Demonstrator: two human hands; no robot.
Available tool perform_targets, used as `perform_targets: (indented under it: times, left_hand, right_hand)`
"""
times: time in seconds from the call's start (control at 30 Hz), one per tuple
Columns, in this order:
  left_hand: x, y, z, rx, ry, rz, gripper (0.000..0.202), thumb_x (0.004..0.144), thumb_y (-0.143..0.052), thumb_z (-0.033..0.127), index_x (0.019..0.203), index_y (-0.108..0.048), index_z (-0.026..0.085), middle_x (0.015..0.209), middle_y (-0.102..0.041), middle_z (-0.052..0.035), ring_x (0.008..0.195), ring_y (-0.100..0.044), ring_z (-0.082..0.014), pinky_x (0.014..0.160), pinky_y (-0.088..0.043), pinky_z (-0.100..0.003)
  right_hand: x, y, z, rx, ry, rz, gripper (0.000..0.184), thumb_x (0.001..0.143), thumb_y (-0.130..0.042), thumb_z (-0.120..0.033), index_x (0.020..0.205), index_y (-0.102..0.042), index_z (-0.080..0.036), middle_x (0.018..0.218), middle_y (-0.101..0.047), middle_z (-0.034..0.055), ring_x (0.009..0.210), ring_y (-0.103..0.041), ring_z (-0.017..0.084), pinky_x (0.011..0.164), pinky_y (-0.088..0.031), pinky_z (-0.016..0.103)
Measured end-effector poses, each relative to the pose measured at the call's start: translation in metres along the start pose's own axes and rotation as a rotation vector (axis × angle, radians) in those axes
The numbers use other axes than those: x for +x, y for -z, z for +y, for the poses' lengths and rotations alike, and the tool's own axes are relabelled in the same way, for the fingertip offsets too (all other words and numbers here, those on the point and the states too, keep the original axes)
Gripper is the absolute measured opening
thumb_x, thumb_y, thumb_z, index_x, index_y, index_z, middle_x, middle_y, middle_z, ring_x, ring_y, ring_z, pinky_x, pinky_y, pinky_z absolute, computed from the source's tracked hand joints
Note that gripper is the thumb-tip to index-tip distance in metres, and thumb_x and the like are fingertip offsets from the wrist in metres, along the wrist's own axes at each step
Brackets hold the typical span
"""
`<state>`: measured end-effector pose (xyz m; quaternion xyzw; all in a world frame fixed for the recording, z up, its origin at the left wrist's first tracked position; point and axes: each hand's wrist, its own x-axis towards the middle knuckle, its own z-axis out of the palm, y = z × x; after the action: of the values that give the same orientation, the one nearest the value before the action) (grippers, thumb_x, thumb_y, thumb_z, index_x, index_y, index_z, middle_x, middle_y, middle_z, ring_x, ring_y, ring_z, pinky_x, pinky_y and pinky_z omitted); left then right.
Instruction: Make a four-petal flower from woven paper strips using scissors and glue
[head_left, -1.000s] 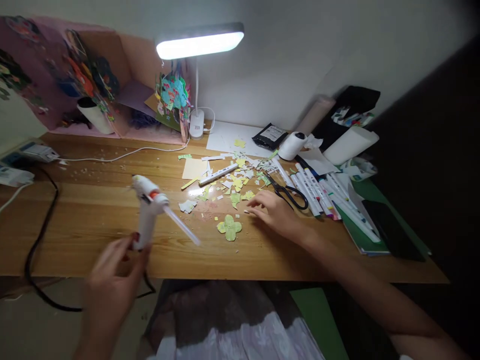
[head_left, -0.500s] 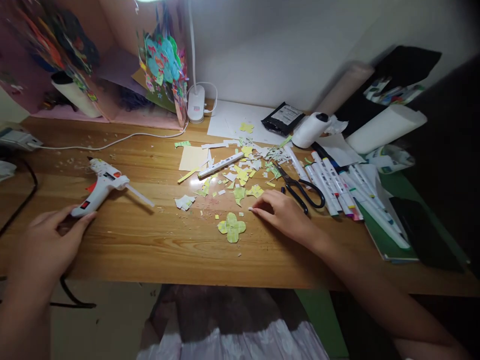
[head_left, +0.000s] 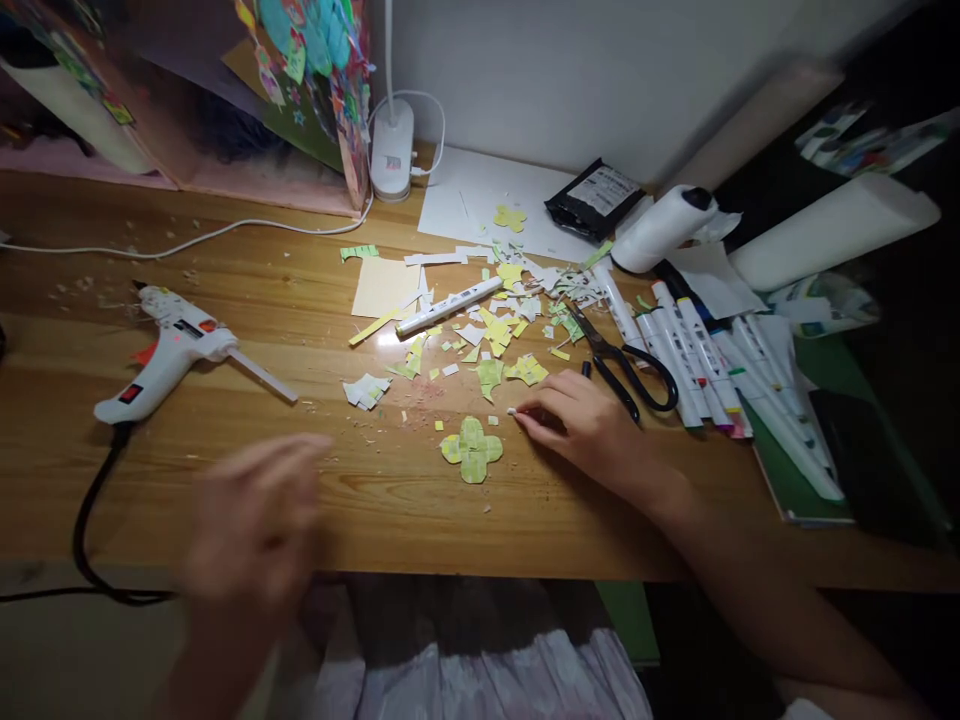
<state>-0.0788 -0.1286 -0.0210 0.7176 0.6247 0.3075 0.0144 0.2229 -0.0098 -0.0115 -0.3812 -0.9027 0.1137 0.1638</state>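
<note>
My left hand (head_left: 259, 520) is smeared by motion over the front of the desk, right of the glue gun, so its fingers cannot be read. The white glue gun (head_left: 169, 355) lies on its side with a glue stick (head_left: 262, 376) poking out of its back. My right hand (head_left: 581, 420) rests on the desk, thumb and forefinger pinching a tiny white scrap of paper (head_left: 512, 411). To its left lies a green and yellow four-petal paper flower (head_left: 472, 450). A small pale paper square (head_left: 493, 421) sits between flower and fingertips.
Black-handled scissors (head_left: 626, 365) and several markers (head_left: 686, 350) lie to the right. Paper scraps (head_left: 495, 320) and a single marker (head_left: 450, 306) are spread across the middle. A lamp base (head_left: 392, 150) stands behind, a pink shelf (head_left: 262, 200) at left. The glue gun's black cord (head_left: 84, 530) hangs over the front edge.
My left hand has let go of the glue gun and moved right, away from it. My right hand keeps its pinch near the flower. The view has shifted slightly.
</note>
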Motion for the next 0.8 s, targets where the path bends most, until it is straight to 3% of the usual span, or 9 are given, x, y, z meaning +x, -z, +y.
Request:
perform_targets:
  times: [0.03, 0.1, 0.2, 0.43, 0.8]
  left_hand:
    - [0.000, -0.010, 0.022, -0.078, -0.128, -0.102, 0.039, 0.086, -0.051, 0.013, 0.125, -0.049, 0.019, 0.121, -0.056, -0.0056, 0.111, -0.051, -0.0218, 0.097, -0.039, -0.037]
    - [0.000, -0.029, 0.055, -0.184, -0.347, -0.191, 0.034, 0.088, -0.049, 0.013, 0.122, -0.053, 0.013, 0.117, -0.063, -0.0065, 0.108, -0.055, -0.0185, 0.092, -0.044, -0.030]
    - [0.001, -0.049, 0.078, -0.181, -0.466, -0.239, 0.032, 0.090, -0.046, 0.018, 0.120, -0.055, 0.010, 0.122, -0.062, -0.0049, 0.114, -0.054, -0.0177, 0.095, -0.045, -0.030]
    - [0.001, -0.057, 0.077, -0.063, -0.521, -0.277, 0.036, 0.091, -0.045, 0.023, 0.124, -0.054, 0.010, 0.131, -0.056, -0.0056, 0.121, -0.051, -0.0191, 0.100, -0.044, -0.034]
    - [-0.001, -0.059, 0.078, -0.089, -0.496, -0.266, 0.034, 0.090, -0.048, 0.023, 0.120, -0.057, 0.010, 0.127, -0.059, -0.0059, 0.119, -0.052, -0.0192, 0.102, -0.042, -0.034]
  right_hand:
    - [0.000, 0.001, 0.000, 0.021, -0.012, 0.002, 0.006, 0.083, -0.059, -0.014, 0.078, -0.063, -0.015, 0.074, -0.063, 0.0079, 0.073, -0.056, 0.021, 0.067, -0.047, 0.035]
    - [-0.001, 0.004, -0.002, 0.072, -0.034, 0.016, 0.005, 0.082, -0.061, -0.014, 0.078, -0.063, -0.015, 0.073, -0.064, 0.0068, 0.072, -0.056, 0.020, 0.066, -0.047, 0.033]
    - [0.000, 0.007, -0.010, 0.170, -0.034, 0.024, 0.003, 0.082, -0.062, -0.015, 0.079, -0.064, -0.015, 0.074, -0.065, 0.0060, 0.073, -0.057, 0.019, 0.067, -0.048, 0.032]
    - [0.004, -0.002, -0.034, 0.172, 0.106, -0.063, 0.008, 0.085, -0.057, -0.012, 0.081, -0.063, -0.013, 0.075, -0.065, 0.0075, 0.074, -0.057, 0.019, 0.067, -0.049, 0.032]
    - [0.005, -0.007, -0.037, 0.111, 0.127, -0.072, 0.014, 0.087, -0.053, -0.015, 0.077, -0.063, -0.012, 0.073, -0.063, 0.0084, 0.072, -0.054, 0.020, 0.066, -0.048, 0.033]
